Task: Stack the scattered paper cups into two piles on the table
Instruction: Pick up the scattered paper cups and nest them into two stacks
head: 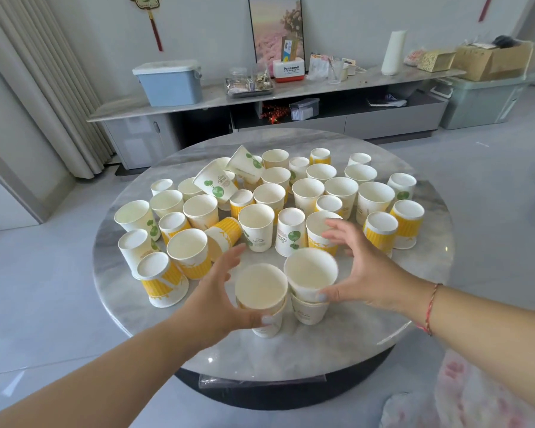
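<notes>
Two short stacks upright at table's (368, 329) near edge; left hand (217, 291) cupping left stack (264, 299), right hand (357, 273) cupping right stack (310, 284); loose cups (256, 227) just beyond, fingers pointing that way, equally near both.

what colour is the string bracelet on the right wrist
Red, a thin string bracelet around the right wrist, seen in the head view.

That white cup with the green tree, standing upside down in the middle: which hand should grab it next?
Probably the right hand: its fingers reach just beside the upside-down cup, while the left hand sits farther off.
</notes>
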